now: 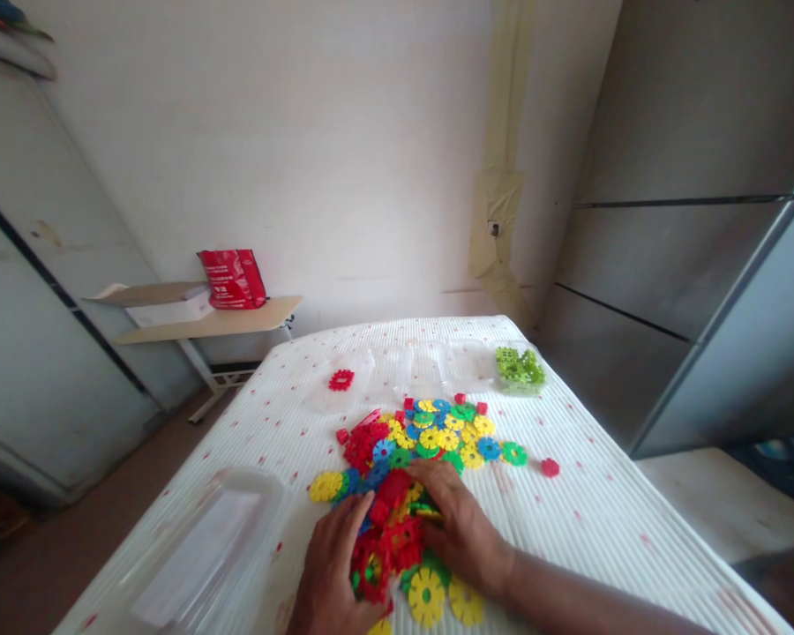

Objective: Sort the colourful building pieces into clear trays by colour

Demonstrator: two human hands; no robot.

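A heap of plastic interlocking pieces lies on the cloth-covered table. Red square pieces (403, 540) sit in the near part of the heap, between my two hands. My left hand (334, 569) is cupped against the heap's left side, fingers curved and touching red pieces. From the right, my right hand (463, 525) reaches over the heap, its fingers bent over pieces and partly hidden. Neither hand shows a clear grip on one piece. Yellow (426, 596), blue (489, 449) and green (514, 453) notched discs are spread around the red ones.
A clear plastic container (202, 547) lies at the left. Farther back, clear trays (423, 370) stand in a row; one holds a red square piece (341, 380), another green pieces (520, 366). A loose red piece (550, 467) lies right. Behind stands a side table (258, 319) with a red bag (233, 280).
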